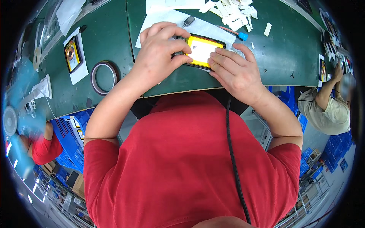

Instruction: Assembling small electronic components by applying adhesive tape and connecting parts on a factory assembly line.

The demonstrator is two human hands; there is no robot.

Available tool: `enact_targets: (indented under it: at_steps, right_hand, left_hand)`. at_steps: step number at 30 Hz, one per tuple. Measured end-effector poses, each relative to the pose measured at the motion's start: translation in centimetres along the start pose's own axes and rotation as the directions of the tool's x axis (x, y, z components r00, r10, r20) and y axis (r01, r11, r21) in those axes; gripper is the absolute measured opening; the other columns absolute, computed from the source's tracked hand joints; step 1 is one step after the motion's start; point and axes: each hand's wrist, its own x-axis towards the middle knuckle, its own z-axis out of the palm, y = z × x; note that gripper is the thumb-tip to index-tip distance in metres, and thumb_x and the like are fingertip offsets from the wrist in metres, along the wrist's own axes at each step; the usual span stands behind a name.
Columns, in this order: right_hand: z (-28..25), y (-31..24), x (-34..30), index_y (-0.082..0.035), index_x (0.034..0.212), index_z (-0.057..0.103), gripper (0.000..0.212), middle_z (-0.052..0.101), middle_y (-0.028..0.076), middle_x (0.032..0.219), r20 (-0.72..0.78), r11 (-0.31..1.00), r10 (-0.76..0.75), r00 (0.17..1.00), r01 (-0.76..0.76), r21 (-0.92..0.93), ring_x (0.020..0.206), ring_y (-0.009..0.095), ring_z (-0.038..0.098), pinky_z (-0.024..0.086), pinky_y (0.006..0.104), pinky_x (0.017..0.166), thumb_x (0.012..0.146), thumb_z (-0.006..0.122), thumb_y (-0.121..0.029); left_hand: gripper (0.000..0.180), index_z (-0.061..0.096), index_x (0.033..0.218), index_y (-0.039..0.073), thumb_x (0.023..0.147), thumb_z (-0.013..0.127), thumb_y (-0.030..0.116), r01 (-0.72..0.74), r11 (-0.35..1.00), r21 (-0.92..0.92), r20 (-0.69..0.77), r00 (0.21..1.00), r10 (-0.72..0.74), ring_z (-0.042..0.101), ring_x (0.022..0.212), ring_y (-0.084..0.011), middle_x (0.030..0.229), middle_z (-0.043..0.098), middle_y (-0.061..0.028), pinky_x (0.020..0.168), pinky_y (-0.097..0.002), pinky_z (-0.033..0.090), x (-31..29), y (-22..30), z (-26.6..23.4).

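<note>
Between my hands lies a flat black casing [225, 45] with a yellow-edged white battery [200, 50] in it, on a sheet of white paper [167, 21]. My left hand [161, 51] is closed about the casing's left end, thumb and fingertips pinching it there. Across the right part of the battery, the fingers of my right hand [236, 70] press down together, and its thumb is by the casing's far right corner. What those fingers cover is hidden. A small dark part with a cable [189, 20] and a blue-tipped tool [242, 36] lie just beyond.
On the green table [152, 90], a roll of tape [104, 78] and a similar casing with a copper coil [71, 54] lie to the left. Paper scraps [234, 14] are heaped at the far side. A blue crate [68, 140] stands lower left. Co-workers sit at both sides.
</note>
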Motion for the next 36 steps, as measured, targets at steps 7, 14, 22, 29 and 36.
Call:
enact_targets:
  at_steps: [7,14,22,29,36]
  right_hand:
    - [0.0,-0.1,0.0,-0.008,0.107,0.075,0.027,0.071,0.002,0.115,-0.013,1.000,0.010,1.000,-0.009,0.027,0.117,0.018,0.065,0.043,0.0473,0.108,0.081,0.078,-0.018]
    - [0.2,-0.1,-0.2,-0.009,0.107,0.074,0.028,0.071,0.002,0.115,-0.030,0.999,0.030,0.999,-0.029,0.037,0.117,0.018,0.065,0.043,0.0475,0.108,0.081,0.079,-0.018]
    - [0.8,-1.1,-0.1,-0.008,0.107,0.073,0.027,0.071,0.003,0.115,-0.067,0.999,0.051,0.996,-0.051,0.006,0.115,0.018,0.065,0.043,0.0464,0.106,0.082,0.077,-0.020]
    - [0.1,-1.5,0.4,-0.010,0.110,0.072,0.034,0.070,0.002,0.111,-0.049,0.992,0.112,0.992,-0.110,0.058,0.110,0.019,0.066,0.044,0.0461,0.104,0.079,0.082,-0.020]
    - [0.5,-1.8,2.4,-0.012,0.099,0.076,0.020,0.067,0.001,0.095,-0.146,0.950,0.220,0.964,-0.177,0.259,0.094,0.022,0.064,0.047,0.0406,0.093,0.079,0.079,-0.012]
  left_hand:
    - [0.022,0.080,0.088,0.018,0.069,0.090,0.022,0.061,0.998,-0.032,0.030,0.998,-0.060,0.054,0.120,-0.0229,0.111,0.067,0.0043,0.105,-0.0427,0.032,0.5,-0.6,0.8]
    - [0.024,0.081,0.094,0.020,0.071,0.089,0.023,0.052,0.996,-0.066,-0.037,0.998,-0.054,0.053,0.121,-0.0219,0.112,0.067,0.0057,0.105,-0.0427,0.033,-0.8,-0.3,-0.4]
    - [0.012,0.073,0.092,0.012,0.082,0.080,0.013,-0.038,0.999,0.033,-0.073,0.996,0.041,0.060,0.114,-0.0229,0.107,0.069,0.0016,0.100,-0.0409,0.038,-0.6,0.3,-0.4]
    - [0.017,0.070,0.092,0.008,0.080,0.082,0.008,0.080,0.986,-0.144,-0.125,0.987,-0.099,0.062,0.109,-0.0273,0.109,0.070,-0.0061,0.093,-0.0375,0.047,-1.3,-0.1,-0.4]
    - [0.027,0.071,0.092,0.011,0.071,0.088,0.011,0.122,0.992,-0.022,-0.107,0.987,-0.124,0.060,0.116,-0.0265,0.119,0.069,-0.0023,0.101,-0.0409,0.043,-2.9,0.7,-0.2]
